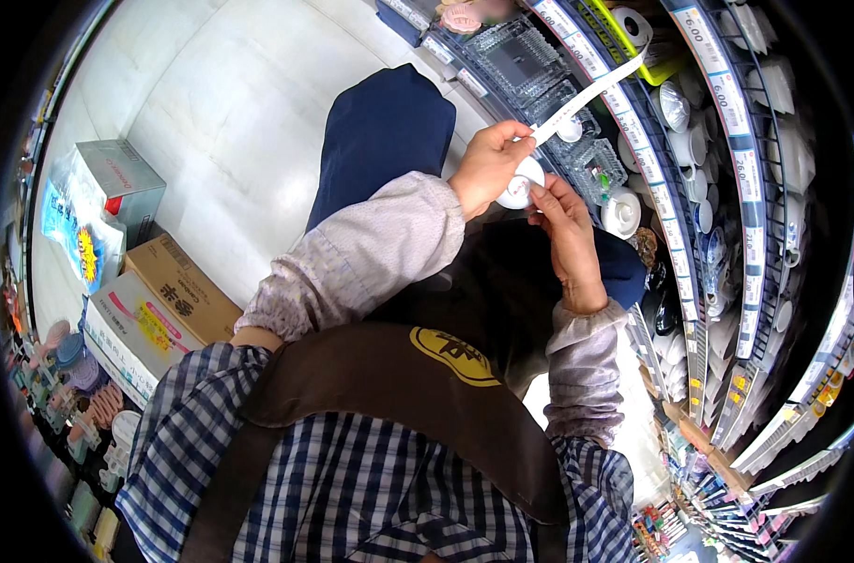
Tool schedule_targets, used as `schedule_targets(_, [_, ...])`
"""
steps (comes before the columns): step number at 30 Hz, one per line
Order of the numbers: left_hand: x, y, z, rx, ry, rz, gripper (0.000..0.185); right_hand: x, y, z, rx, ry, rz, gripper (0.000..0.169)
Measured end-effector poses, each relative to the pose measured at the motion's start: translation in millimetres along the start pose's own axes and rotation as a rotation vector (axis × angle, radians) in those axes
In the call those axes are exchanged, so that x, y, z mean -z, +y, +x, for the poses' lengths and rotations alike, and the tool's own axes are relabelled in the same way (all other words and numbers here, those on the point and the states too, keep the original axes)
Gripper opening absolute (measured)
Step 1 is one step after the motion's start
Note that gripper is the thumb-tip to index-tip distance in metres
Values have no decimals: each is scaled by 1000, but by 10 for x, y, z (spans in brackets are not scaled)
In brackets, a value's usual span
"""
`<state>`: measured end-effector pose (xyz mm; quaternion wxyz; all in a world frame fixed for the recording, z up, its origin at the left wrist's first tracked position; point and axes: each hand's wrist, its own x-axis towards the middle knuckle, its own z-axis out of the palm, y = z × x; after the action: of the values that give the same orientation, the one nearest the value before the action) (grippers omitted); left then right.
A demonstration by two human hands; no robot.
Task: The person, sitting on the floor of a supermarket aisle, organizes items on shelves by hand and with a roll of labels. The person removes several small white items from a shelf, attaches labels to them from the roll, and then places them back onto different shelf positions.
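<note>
In the head view, my left hand [494, 165] pinches a long white paper label strip [582, 98] that stretches up and right towards the shelf. Just below it, my right hand [564, 225] grips a small round white dish [518, 186] at its lower right edge, thumb on top. The dish has a small reddish mark in its middle and touches the fingers of my left hand too. Right of my hands, clear ribbed glass dishes [596, 169] and a white lidded ceramic piece [620, 213] stand on the lowest shelf.
Curved-looking wire shelves with price strips [631, 127] hold white crockery on the right. A yellow-green basket [620, 42] sits on one shelf. A grey box [121, 176], a brown carton [181, 288] and a white carton [142, 324] stand on the floor at left, near hanging goods.
</note>
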<state>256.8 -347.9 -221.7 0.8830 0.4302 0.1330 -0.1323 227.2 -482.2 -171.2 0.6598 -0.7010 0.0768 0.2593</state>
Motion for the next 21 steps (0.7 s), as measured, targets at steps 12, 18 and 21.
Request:
schedule_targets(12, [37, 42, -35, 46, -65, -71, 17, -13, -3, -31, 30, 46, 135, 18])
schedule_targets(18, [4, 27, -4, 79, -65, -50, 15, 63, 38, -111, -18, -35, 456, 14])
schedule_targets(21, [-40, -2, 3, 107, 6, -125, 13, 186, -87, -253, 129, 43, 368, 13])
